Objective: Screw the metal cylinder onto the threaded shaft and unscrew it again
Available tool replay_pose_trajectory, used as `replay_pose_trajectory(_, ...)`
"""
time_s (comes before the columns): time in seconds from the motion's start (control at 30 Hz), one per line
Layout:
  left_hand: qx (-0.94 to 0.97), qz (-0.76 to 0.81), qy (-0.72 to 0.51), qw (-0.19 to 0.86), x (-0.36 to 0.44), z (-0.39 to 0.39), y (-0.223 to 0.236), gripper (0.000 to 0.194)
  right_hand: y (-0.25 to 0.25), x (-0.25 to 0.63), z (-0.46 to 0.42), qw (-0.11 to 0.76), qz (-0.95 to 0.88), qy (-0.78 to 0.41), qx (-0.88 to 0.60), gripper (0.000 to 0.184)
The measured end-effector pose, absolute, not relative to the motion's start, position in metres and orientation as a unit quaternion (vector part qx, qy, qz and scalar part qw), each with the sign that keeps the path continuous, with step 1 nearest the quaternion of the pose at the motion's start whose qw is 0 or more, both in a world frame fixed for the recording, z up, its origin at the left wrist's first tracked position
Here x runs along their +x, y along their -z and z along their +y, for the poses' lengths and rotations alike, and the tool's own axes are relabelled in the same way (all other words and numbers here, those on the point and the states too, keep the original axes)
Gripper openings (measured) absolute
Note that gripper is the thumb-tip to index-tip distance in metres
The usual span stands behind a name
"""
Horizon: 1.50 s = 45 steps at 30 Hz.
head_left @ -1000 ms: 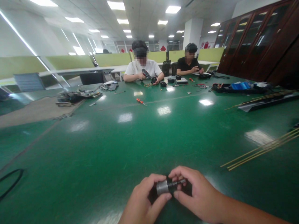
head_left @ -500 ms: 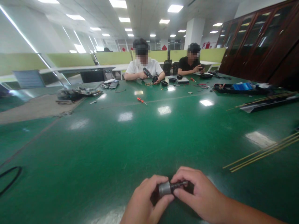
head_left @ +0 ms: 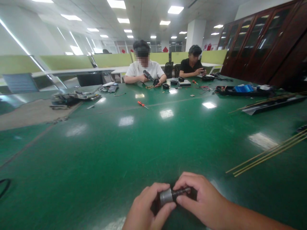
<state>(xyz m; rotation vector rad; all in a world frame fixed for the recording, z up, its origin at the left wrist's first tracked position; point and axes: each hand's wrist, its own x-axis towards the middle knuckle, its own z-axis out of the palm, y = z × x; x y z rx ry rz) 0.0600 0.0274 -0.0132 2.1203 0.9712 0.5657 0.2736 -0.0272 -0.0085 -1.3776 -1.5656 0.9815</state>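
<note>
Low in the view, both hands hold one small metal part with a grey cylinder (head_left: 166, 196) at its left end and a dark ridged shaft (head_left: 178, 192) at its right. My left hand (head_left: 150, 207) is closed round the cylinder, thumb below and fingers above. The thumb and fingers of my right hand (head_left: 201, 198) pinch the shaft, whose thin tip shows between them. The part lies tilted slightly, its shaft end higher, just over the green tabletop (head_left: 107, 159). My palms hide some of its underside.
Thin yellow rods (head_left: 266, 156) lie at the right, near a long metal channel (head_left: 273, 103). An orange screwdriver (head_left: 142, 104) lies mid-table. Across the table, a person in white (head_left: 153, 68) holds a power drill (head_left: 148, 75); another in black (head_left: 188, 66) sits beside. A black cable (head_left: 6, 188) curves at left.
The whole scene has shifted a little left in view as my head turned slightly right. Both hands keep their hold on the metal part, with only a slight change in its angle.
</note>
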Motion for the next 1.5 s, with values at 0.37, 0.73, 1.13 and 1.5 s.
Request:
replay_pose_trajectory(0.37,0.824,0.373,-0.226,0.362,0.0617,0.0261,0.0077,0.023,0.0064,0.2744,-0.0277,0.396,-0.621,-0.394,-0.550,0.010)
replay_pose_trajectory(0.73,0.824,0.378,-0.234,0.352,0.0613,0.0260,0.0083,0.027,0.0051,0.2753,-0.0278,0.398,-0.611,-0.402,-0.553,0.010)
replay_pose_trajectory(1.13,0.826,0.383,-0.225,0.346,0.0601,0.0240,0.0094,0.029,0.0051,0.2740,-0.0285,0.397,-0.606,-0.401,-0.560,0.005)
replay_pose_trajectory(1.5,0.827,0.385,-0.220,0.345,0.0604,0.0237,0.0098,0.029,0.0058,0.2749,-0.0287,0.390,-0.607,-0.408,-0.560,0.005)
